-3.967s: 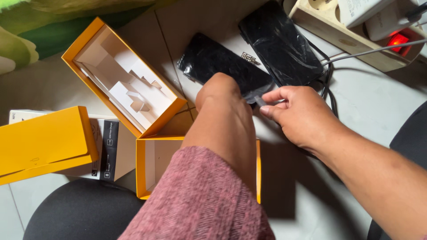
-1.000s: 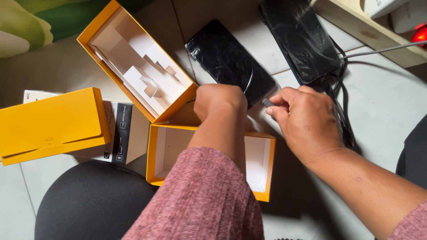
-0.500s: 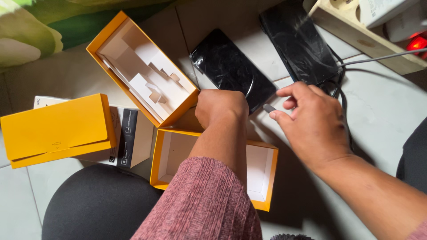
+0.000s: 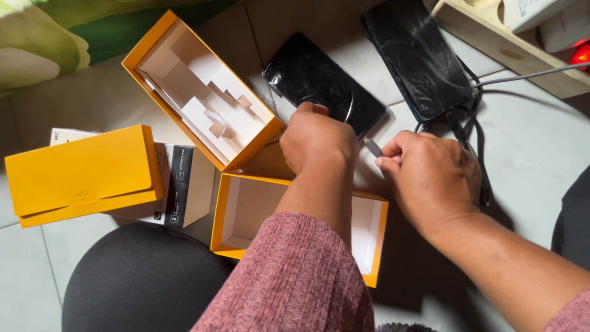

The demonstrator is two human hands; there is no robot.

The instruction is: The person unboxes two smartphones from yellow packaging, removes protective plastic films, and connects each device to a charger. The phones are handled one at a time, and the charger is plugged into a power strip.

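**Two hands close in on a wrapped phone on the floor**

The black slab-shaped phone in glossy plastic film [image 4: 322,83] lies flat on the pale tiled floor [image 4: 534,154], its near end under the person's knuckles. The left hand [image 4: 318,142] is curled shut over that near corner; what the fingers hold underneath I cannot tell. The right hand [image 4: 430,175] is closed in a pinch on a small grey plug tip [image 4: 372,147], just beside the phone's end.

The phone looks stiff, thin and fragile, and the film would make it slippery; the long edges seem the safest place to grip. A second black wrapped phone [image 4: 418,55] lies further back on black cable. Nearby sit an open orange box tray with white card insert [image 4: 200,92], an empty orange box half [image 4: 246,212] and an orange lid [image 4: 80,175].
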